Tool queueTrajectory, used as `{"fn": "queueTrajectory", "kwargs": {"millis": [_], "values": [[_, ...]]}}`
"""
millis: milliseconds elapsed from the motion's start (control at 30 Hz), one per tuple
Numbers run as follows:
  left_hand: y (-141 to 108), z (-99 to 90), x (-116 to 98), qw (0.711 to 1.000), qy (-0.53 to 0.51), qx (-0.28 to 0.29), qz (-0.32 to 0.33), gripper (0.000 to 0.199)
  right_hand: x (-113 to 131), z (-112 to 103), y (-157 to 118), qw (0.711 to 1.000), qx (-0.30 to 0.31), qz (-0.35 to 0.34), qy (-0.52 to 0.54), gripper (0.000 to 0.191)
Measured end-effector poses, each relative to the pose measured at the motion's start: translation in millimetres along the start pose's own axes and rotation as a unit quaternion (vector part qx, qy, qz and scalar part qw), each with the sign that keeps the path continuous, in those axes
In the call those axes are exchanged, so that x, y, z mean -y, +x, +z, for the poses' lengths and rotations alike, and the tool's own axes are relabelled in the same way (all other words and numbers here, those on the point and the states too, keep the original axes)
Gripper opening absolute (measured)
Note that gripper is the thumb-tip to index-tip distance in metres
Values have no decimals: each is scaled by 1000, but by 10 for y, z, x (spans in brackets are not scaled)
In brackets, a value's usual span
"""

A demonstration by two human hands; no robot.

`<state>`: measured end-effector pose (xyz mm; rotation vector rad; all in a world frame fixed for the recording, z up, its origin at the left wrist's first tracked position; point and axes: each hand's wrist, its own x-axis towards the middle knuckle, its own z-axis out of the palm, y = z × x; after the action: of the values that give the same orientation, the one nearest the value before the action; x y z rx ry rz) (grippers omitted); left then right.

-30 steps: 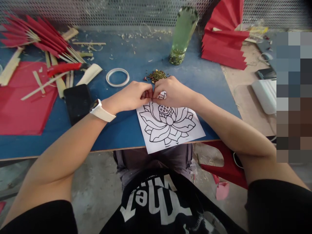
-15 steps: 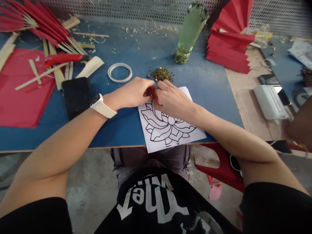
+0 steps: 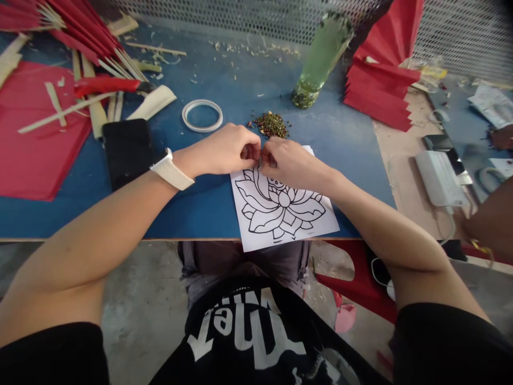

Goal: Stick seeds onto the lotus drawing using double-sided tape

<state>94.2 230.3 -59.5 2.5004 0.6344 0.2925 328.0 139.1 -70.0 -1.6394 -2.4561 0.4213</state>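
At the near edge of the blue counter (image 3: 200,216), a white sheet (image 3: 284,216) printed with a black-lined lotus lies below both hands, its near left corner jutting past the edge; the left hand (image 3: 236,151) is at its upper left, a pale watch strap (image 3: 174,171) around the wrist; the right hand (image 3: 290,163) is over its upper part, hiding some of the drawing; the fingers of both are curled narrow and the two sets nearly meet, but whether anything is pinched between them I cannot tell; just beyond the hands sits a small pile of green and reddish grains (image 3: 273,125); left of the pile lies a white tape ring (image 3: 202,129), and nearer the left forearm a black phone (image 3: 128,152); farther left are red sheets (image 3: 32,133) with pale strips and a red-handled tool (image 3: 106,85); beyond the grains, to the right, stands a clear container of greenish liquid (image 3: 323,59), beside pleated red paper (image 3: 379,91); at the far right is another person's arm (image 3: 491,211).
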Motion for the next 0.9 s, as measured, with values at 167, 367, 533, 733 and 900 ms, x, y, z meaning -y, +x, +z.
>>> {"fn": "queueTrajectory", "kwargs": {"millis": [167,367,533,733,900], "values": [[0,22,73,992,71,9,101,18,-195,-38,42,993,-79,19,85,20],[-11,6,-73,974,188,75,98,36,-270,-8,102,987,-123,17,107,22],[2,53,-265,952,286,96,56,43,-326,-30,111,978,-143,59,144,15],[80,37,-356,943,300,135,44,40,-414,-43,143,964,-161,86,194,17],[134,-14,-347,942,289,162,46,36,-454,-15,177,957,-168,98,214,22]]}}
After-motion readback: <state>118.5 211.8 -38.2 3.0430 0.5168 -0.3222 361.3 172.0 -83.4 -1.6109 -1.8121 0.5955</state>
